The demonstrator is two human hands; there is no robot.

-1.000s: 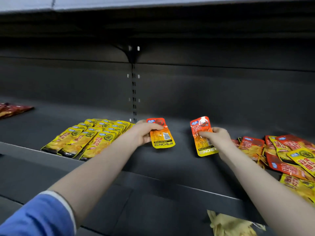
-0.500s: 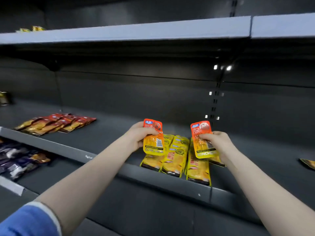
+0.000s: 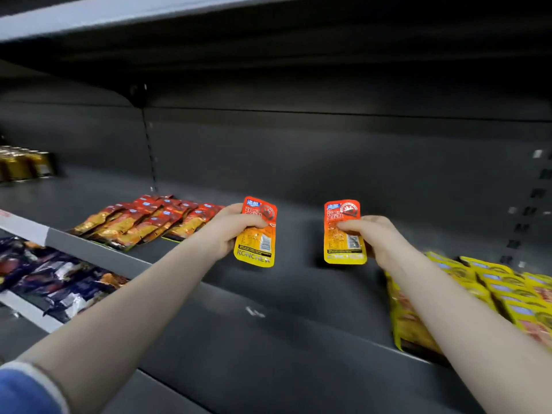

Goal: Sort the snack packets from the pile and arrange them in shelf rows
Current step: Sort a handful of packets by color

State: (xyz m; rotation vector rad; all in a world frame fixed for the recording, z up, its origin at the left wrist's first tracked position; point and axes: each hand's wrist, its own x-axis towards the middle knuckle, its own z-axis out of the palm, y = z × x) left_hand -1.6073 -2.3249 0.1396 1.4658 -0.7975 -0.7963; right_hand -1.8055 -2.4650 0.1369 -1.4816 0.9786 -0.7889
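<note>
My left hand [image 3: 230,231] grips an orange-and-yellow snack packet [image 3: 257,234] upright by its left edge, above the dark shelf [image 3: 268,294]. My right hand [image 3: 376,237] pinches a second orange-and-yellow packet [image 3: 343,234] of the same kind by its right edge. Both packets hang over a bare stretch of shelf between two rows. To the left lies a row of red-and-gold packets [image 3: 143,219], close to my left hand. At the right lies a row of yellow packets [image 3: 490,291], partly hidden by my right forearm.
A lower shelf at the left holds dark blue and silver packets [image 3: 53,279]. Gold packs [image 3: 24,165] stand at the far left on the back of the shelf. Another shelf board [image 3: 89,16] runs overhead. The shelf's grey front rail [image 3: 98,252] crosses diagonally.
The view has swung left along the shelf: the yellow row now lies at the right and the red-and-gold row is near my left hand. Both hands still hold their packets.
</note>
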